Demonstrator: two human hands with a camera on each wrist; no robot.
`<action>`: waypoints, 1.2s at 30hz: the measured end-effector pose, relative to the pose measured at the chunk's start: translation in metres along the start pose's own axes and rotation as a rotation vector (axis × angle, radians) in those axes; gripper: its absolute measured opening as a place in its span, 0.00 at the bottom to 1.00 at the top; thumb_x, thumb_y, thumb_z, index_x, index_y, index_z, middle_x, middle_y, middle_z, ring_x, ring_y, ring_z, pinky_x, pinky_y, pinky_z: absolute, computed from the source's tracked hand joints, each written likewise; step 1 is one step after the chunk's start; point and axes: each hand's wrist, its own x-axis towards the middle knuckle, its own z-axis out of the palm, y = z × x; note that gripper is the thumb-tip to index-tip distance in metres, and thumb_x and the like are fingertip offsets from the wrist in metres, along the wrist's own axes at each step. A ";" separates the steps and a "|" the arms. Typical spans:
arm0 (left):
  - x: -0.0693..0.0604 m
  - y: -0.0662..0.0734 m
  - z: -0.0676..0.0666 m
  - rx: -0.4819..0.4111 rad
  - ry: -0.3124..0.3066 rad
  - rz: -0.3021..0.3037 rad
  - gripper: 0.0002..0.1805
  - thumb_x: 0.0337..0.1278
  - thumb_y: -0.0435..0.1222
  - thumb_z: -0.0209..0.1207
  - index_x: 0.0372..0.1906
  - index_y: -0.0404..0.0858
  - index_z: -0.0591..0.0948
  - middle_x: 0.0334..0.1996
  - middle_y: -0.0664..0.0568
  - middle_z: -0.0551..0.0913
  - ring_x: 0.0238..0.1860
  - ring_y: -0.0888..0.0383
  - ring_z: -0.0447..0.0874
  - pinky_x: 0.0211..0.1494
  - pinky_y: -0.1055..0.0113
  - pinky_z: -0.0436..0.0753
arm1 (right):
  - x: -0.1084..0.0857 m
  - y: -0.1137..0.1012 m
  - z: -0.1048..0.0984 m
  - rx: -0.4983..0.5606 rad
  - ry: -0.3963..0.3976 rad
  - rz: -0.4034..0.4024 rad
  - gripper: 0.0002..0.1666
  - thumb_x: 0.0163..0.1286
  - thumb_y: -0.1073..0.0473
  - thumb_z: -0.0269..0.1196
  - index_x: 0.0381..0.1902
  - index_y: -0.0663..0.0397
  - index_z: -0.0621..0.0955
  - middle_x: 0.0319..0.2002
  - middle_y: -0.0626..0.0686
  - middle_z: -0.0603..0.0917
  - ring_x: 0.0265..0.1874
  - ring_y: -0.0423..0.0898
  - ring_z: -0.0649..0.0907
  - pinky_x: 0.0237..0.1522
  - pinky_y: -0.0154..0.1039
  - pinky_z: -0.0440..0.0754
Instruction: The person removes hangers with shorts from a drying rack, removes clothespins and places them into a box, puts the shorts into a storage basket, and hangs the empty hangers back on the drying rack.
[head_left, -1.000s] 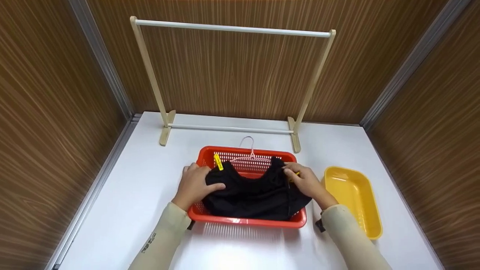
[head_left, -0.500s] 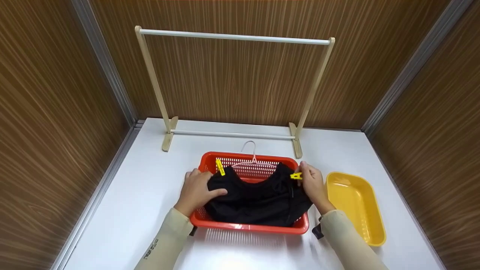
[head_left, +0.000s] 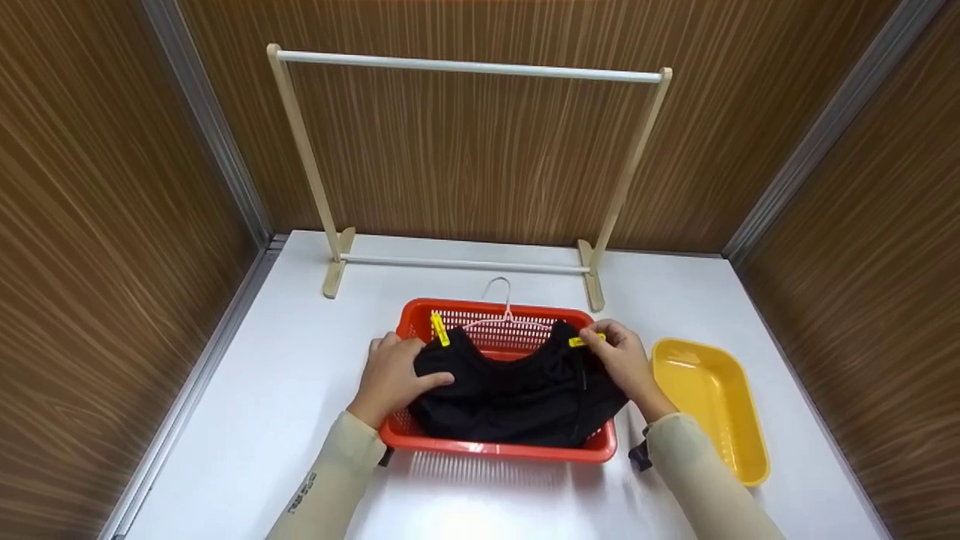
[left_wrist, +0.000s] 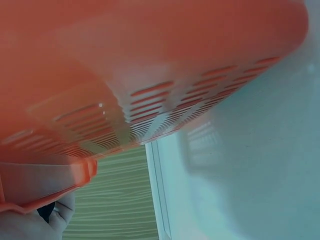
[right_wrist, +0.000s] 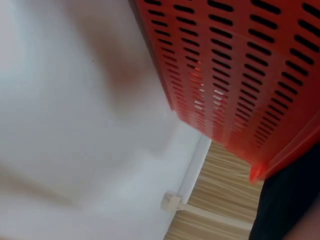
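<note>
A black garment [head_left: 510,401] lies in a red basket [head_left: 495,450], with a pink hanger [head_left: 508,318] at its neckline. One yellow clothespin [head_left: 440,330] sits on the garment's left shoulder. My left hand [head_left: 394,379] holds the garment's left side at the basket rim, thumb over the cloth; its other fingertips are partly hidden. At the right shoulder, my right hand [head_left: 621,360] pinches another yellow clothespin [head_left: 576,342] between thumb and fingers. Its tip meets the black cloth; whether it grips the hanger too, I cannot tell. Both wrist views mostly show the basket's slotted sides.
Behind the basket stands a clothes rack with wooden posts and a white top bar [head_left: 465,67]. A yellow tray [head_left: 712,405] is on the white table [head_left: 247,390] to the right, near my right forearm. Wood-patterned walls enclose the table on the back and sides.
My right hand drew back right from the garment's shoulder with the clothespin, then came back left to it. The left hand has kept its hold, and the garment stays in the basket.
</note>
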 end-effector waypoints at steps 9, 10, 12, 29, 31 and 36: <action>0.001 0.001 -0.001 -0.013 0.006 -0.006 0.45 0.45 0.78 0.60 0.51 0.43 0.84 0.38 0.54 0.83 0.46 0.53 0.70 0.51 0.55 0.66 | -0.004 0.009 0.004 0.018 -0.035 -0.164 0.11 0.73 0.71 0.63 0.49 0.74 0.82 0.41 0.60 0.86 0.37 0.36 0.81 0.44 0.27 0.77; 0.001 0.001 -0.001 -0.013 0.008 -0.006 0.45 0.45 0.78 0.60 0.51 0.43 0.84 0.38 0.55 0.83 0.45 0.53 0.70 0.51 0.55 0.66 | -0.003 0.010 0.004 0.035 -0.042 -0.156 0.12 0.74 0.71 0.62 0.51 0.75 0.81 0.43 0.63 0.86 0.38 0.36 0.81 0.45 0.27 0.77; 0.001 0.001 -0.001 -0.014 0.012 -0.003 0.45 0.45 0.78 0.60 0.50 0.43 0.84 0.37 0.55 0.83 0.45 0.53 0.70 0.51 0.55 0.66 | -0.003 0.012 0.003 0.047 -0.053 -0.137 0.14 0.74 0.71 0.62 0.54 0.74 0.81 0.46 0.64 0.86 0.39 0.36 0.82 0.46 0.27 0.77; 0.000 0.002 0.000 -0.032 0.012 0.009 0.42 0.47 0.77 0.60 0.49 0.44 0.84 0.39 0.56 0.85 0.46 0.54 0.70 0.53 0.55 0.67 | -0.007 0.006 0.001 -0.011 -0.009 -0.062 0.17 0.68 0.69 0.69 0.52 0.70 0.80 0.33 0.56 0.81 0.30 0.41 0.77 0.33 0.29 0.74; 0.000 0.002 0.000 -0.043 0.010 0.009 0.40 0.48 0.75 0.62 0.49 0.45 0.84 0.39 0.57 0.85 0.46 0.54 0.70 0.53 0.55 0.67 | -0.008 0.007 0.002 -0.010 -0.004 -0.071 0.16 0.69 0.68 0.69 0.52 0.70 0.81 0.34 0.56 0.82 0.30 0.41 0.78 0.35 0.30 0.74; -0.001 0.000 0.001 -0.061 0.001 0.016 0.36 0.52 0.71 0.63 0.49 0.46 0.84 0.39 0.57 0.84 0.46 0.54 0.70 0.54 0.56 0.66 | -0.009 0.009 0.003 -0.009 0.006 -0.087 0.15 0.70 0.67 0.68 0.52 0.68 0.82 0.36 0.56 0.84 0.32 0.42 0.80 0.38 0.30 0.77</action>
